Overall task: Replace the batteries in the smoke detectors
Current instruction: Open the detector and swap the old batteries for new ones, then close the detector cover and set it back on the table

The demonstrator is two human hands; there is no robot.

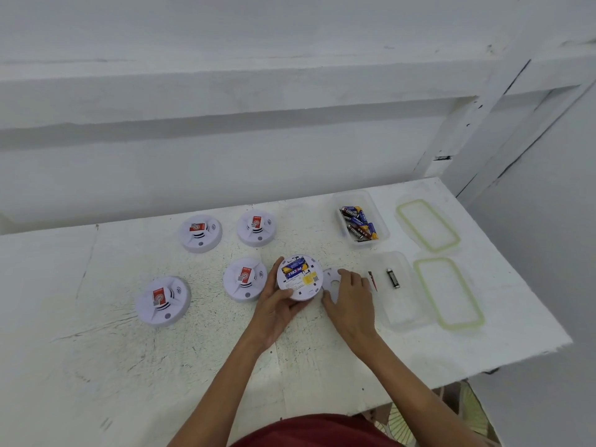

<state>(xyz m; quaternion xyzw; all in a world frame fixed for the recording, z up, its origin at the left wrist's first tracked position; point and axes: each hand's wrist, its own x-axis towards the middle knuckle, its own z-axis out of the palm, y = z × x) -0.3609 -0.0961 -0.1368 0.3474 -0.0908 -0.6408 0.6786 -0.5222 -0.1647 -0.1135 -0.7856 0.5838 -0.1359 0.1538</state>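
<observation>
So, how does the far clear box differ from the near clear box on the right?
The far box holds a heap of batteries; the near box holds only one battery. The far box's batteries have blue and dark printed wraps; the near box's battery looks plain dark and silver. Both boxes are clear and stand open on the table.

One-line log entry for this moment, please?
left hand: holds open detector | right hand: grips cover plate | battery: seated inside | loose battery: in near container
</observation>
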